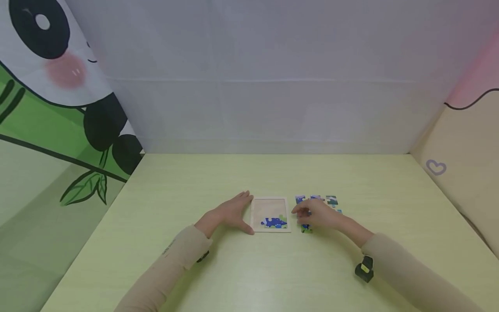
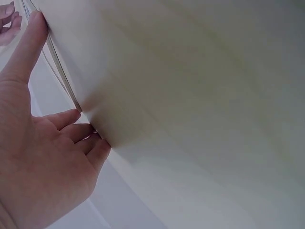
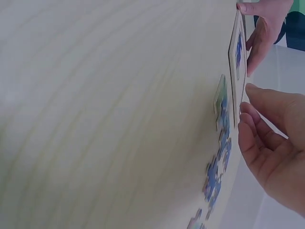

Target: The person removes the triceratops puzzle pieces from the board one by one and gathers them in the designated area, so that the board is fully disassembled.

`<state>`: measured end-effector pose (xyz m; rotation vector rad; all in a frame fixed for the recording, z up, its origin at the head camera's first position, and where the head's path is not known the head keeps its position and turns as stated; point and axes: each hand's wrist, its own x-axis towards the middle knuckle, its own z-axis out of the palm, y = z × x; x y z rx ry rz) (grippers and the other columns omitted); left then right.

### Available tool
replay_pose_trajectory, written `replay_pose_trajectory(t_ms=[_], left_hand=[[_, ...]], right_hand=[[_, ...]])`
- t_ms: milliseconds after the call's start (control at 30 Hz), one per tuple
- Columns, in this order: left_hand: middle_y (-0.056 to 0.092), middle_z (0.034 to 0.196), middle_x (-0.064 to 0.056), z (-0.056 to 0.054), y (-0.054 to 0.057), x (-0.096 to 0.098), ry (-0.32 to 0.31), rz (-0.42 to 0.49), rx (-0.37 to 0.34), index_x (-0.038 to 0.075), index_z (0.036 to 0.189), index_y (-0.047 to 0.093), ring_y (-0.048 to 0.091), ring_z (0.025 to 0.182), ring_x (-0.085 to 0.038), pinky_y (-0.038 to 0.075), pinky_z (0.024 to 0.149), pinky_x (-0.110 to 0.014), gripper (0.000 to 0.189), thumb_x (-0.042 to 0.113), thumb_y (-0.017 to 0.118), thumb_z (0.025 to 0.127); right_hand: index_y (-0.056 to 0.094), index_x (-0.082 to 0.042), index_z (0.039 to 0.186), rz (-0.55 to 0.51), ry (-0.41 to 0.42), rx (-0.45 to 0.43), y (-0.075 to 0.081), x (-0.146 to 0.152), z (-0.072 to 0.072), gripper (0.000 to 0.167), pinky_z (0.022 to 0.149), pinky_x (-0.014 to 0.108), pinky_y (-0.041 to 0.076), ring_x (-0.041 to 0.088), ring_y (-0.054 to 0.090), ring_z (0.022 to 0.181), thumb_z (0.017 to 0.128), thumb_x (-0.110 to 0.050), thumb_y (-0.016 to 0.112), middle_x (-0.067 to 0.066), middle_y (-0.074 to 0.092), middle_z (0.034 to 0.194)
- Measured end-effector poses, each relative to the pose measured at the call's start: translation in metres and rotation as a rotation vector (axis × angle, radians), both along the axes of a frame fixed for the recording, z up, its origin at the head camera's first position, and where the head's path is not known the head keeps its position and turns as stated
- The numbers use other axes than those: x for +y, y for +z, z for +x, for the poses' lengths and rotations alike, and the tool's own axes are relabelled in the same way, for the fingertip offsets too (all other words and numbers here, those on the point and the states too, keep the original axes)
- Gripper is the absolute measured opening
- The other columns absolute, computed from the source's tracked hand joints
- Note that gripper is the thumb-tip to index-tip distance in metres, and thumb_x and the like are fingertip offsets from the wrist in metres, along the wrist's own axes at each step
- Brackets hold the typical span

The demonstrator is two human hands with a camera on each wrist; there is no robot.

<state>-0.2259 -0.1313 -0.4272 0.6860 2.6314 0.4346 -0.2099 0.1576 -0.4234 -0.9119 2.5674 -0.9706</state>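
Observation:
A square, light wooden puzzle tray (image 1: pixel 269 208) lies flat on the table in the head view. Joined blue and green jigsaw pieces (image 1: pixel 274 222) fill part of its lower right area. Along the tray's left side, my left hand (image 1: pixel 234 211) rests with thumb at the near corner and fingers by the far one. My right hand (image 1: pixel 317 213) is just right of the tray, above loose jigsaw pieces (image 1: pixel 306 229), partly hiding them. Its fingers bend loosely; in the right wrist view a gap shows between thumb and fingers, with nothing visible in it.
Another loose piece (image 1: pixel 332 200) lies at the far right of the group. The pale table (image 1: pixel 249 268) runs back to a white cloth wall (image 1: pixel 273 112). A panel with a panda drawing (image 1: pixel 58 86) stands at left, a beige and pink one (image 1: pixel 460 143) at right.

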Motion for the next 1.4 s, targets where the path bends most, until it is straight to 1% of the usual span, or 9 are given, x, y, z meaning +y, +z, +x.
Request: replay_pose_trajectory(t_ms=[67, 133, 300, 400, 567, 767, 967, 1133, 1400], left_hand=[[0.012, 0.151, -0.012, 0.000, 0.000, 0.000, 0.000, 0.001, 0.002, 0.006, 0.144, 0.021, 0.007, 0.139, -0.026, 0.015, 0.112, -0.041, 0.111, 0.051, 0.078, 0.060], [0.012, 0.151, -0.012, 0.000, 0.000, -0.001, 0.002, -0.001, 0.003, 0.006, 0.144, 0.022, 0.008, 0.139, -0.026, 0.015, 0.112, -0.040, 0.111, 0.051, 0.078, 0.060], [0.013, 0.151, -0.012, 0.000, 0.001, -0.001, 0.000, 0.004, 0.002, 0.005, 0.144, 0.022, 0.008, 0.138, -0.026, 0.015, 0.112, -0.040, 0.110, 0.050, 0.078, 0.061], [0.014, 0.150, -0.013, 0.001, 0.001, -0.001, -0.003, 0.016, 0.001, 0.004, 0.143, 0.022, 0.009, 0.138, -0.026, 0.016, 0.111, -0.041, 0.110, 0.050, 0.078, 0.061], [0.013, 0.150, -0.014, 0.001, 0.002, 0.000, -0.007, 0.014, 0.004, 0.004, 0.144, 0.022, 0.009, 0.138, -0.026, 0.016, 0.111, -0.041, 0.109, 0.050, 0.078, 0.062], [0.012, 0.151, -0.012, 0.001, 0.001, 0.000, 0.002, -0.006, 0.005, 0.006, 0.144, 0.021, 0.008, 0.139, -0.025, 0.016, 0.111, -0.040, 0.109, 0.050, 0.078, 0.062], [0.013, 0.151, -0.012, 0.001, 0.001, 0.000, 0.008, -0.002, 0.003, 0.006, 0.144, 0.022, 0.009, 0.138, -0.025, 0.016, 0.111, -0.040, 0.109, 0.049, 0.079, 0.062], [0.013, 0.151, -0.012, 0.000, 0.001, 0.000, 0.011, -0.008, 0.002, 0.006, 0.144, 0.021, 0.008, 0.138, -0.025, 0.016, 0.111, -0.040, 0.109, 0.049, 0.079, 0.062], [0.013, 0.151, -0.012, 0.001, 0.002, 0.001, 0.007, -0.011, 0.000, 0.006, 0.144, 0.021, 0.009, 0.138, -0.025, 0.017, 0.111, -0.040, 0.109, 0.048, 0.079, 0.062]], right_hand=[[0.066, 0.000, 0.100, -0.003, 0.010, -0.001, -0.001, -0.007, -0.002, 0.020, 0.063, 0.020, 0.048, 0.009, 0.052, 0.073, 0.080, -0.003, 0.065, -0.001, 0.062, 0.082], [0.065, 0.001, 0.100, -0.027, 0.025, -0.006, -0.002, -0.015, -0.005, 0.020, 0.064, 0.021, 0.049, 0.010, 0.053, 0.074, 0.080, -0.002, 0.065, 0.002, 0.062, 0.084], [0.065, 0.000, 0.100, -0.056, 0.024, -0.047, -0.006, -0.034, -0.010, 0.020, 0.064, 0.021, 0.048, 0.011, 0.053, 0.075, 0.080, -0.003, 0.066, 0.003, 0.063, 0.087], [0.065, -0.001, 0.100, -0.047, 0.030, -0.055, -0.009, -0.045, -0.011, 0.021, 0.065, 0.020, 0.048, 0.010, 0.053, 0.075, 0.080, -0.004, 0.067, 0.003, 0.063, 0.089], [0.065, -0.003, 0.101, -0.010, 0.054, -0.057, -0.010, -0.058, -0.009, 0.022, 0.066, 0.021, 0.047, 0.010, 0.052, 0.075, 0.079, -0.006, 0.068, 0.001, 0.062, 0.092], [0.068, -0.004, 0.100, 0.035, 0.058, -0.036, -0.010, -0.064, -0.004, 0.021, 0.063, 0.022, 0.045, 0.010, 0.049, 0.073, 0.079, -0.005, 0.069, -0.002, 0.059, 0.086], [0.066, -0.004, 0.101, 0.047, 0.085, -0.024, -0.010, -0.066, -0.006, 0.023, 0.065, 0.022, 0.045, 0.010, 0.049, 0.074, 0.078, -0.004, 0.069, -0.002, 0.059, 0.087], [0.064, -0.004, 0.099, 0.055, 0.090, 0.000, -0.008, -0.068, -0.005, 0.023, 0.067, 0.021, 0.045, 0.010, 0.049, 0.076, 0.077, -0.004, 0.069, -0.002, 0.058, 0.086], [0.064, -0.003, 0.098, 0.036, 0.072, 0.047, -0.006, -0.070, 0.000, 0.024, 0.068, 0.022, 0.046, 0.011, 0.051, 0.076, 0.075, -0.002, 0.070, -0.001, 0.059, 0.085]])
